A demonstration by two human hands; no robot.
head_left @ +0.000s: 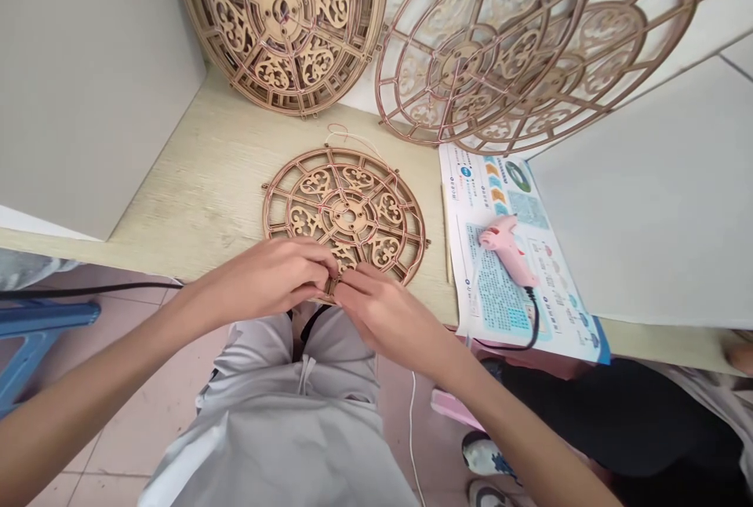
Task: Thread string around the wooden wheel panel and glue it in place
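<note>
A round brown openwork disc (349, 217) with scroll cut-outs lies on the pale wooden tabletop, its near rim at the table's front edge. Thin wire (376, 152) runs along its rings and loops loosely past its far rim. My left hand (288, 271) is closed in a pinch over the near part of the disc. Close beside it, almost touching, my right hand (376, 303) also pinches at the near rim. The fingers hide whatever is between them.
A stack of similar discs (281, 12) leans at the back left; more discs (464, 60) lean at the back right. A pink glue gun (509, 248) rests on a printed sheet (471, 287). Grey panels (88, 75) flank the table (182, 169). A person's dark-clothed leg (588, 421) is at right.
</note>
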